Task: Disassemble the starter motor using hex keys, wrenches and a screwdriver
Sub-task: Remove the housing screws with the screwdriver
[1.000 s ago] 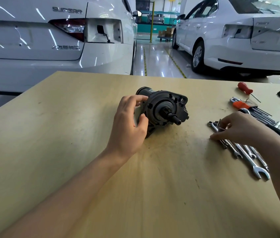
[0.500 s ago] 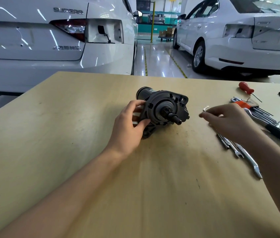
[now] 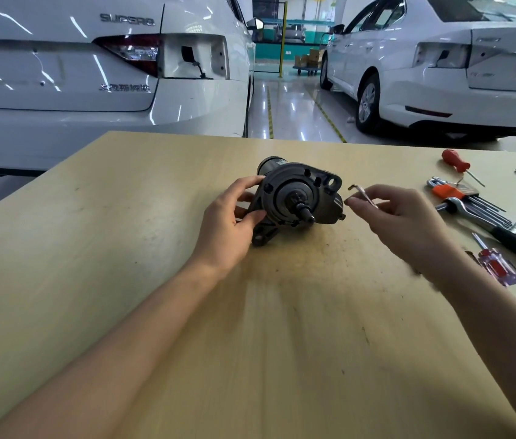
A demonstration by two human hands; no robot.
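Observation:
A dark grey starter motor (image 3: 298, 198) lies on its side on the wooden table (image 3: 123, 248), its shaft pointing toward me. My left hand (image 3: 231, 226) grips the motor's left side, thumb and fingers curled round the housing. My right hand (image 3: 399, 220) pinches a small L-shaped hex key (image 3: 361, 194), its bent tip just right of the motor's mounting ear, not touching it.
Tools lie at the table's right: an orange-holder hex key set (image 3: 459, 198), a black-handled ratchet (image 3: 497, 231), a purple screwdriver (image 3: 497, 266), a red screwdriver (image 3: 456, 163). Two white cars stand beyond the table's far edge.
My right hand lifted a hex key from the tools on the right and carried it left toward the motor. My left hand turned the motor's face a little more toward me.

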